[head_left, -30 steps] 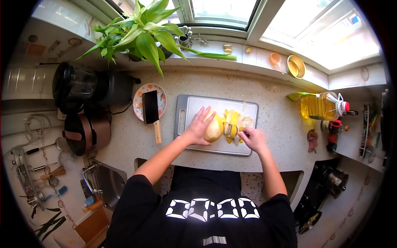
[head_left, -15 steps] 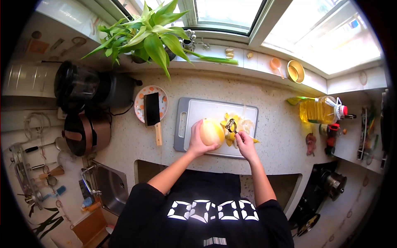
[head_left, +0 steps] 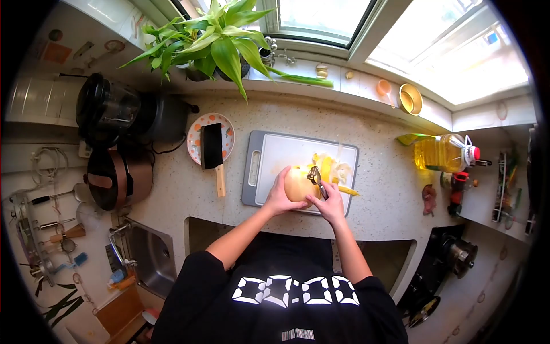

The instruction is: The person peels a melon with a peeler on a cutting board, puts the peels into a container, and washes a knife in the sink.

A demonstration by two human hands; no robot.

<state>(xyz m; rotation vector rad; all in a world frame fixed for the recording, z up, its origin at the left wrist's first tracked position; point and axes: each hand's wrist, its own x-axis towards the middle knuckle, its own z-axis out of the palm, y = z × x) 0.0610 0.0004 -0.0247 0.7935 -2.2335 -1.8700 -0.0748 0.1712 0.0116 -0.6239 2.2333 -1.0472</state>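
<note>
On the grey-edged white cutting board stands a large, round, partly peeled yellow melon; its exact kind is hard to tell. My left hand is wrapped round its left side. A peeler with a metal head is gripped in my right hand, and its head lies against or just over the melon's upper right side. Right-hand fingers also reach the melon's lower right edge. Strips of yellow peel lie on the board behind and to the right, one longer strip crossing the board's right edge.
Left of the board, a cleaver rests across a patterned plate. An oil bottle lies at the right. Along the sill are a leafy plant and a gold bowl. A sink is at lower left.
My right hand has brought the peeler left from above the peels onto or close over the melon. The melon has turned and shifted slightly right, my left hand still round it.
</note>
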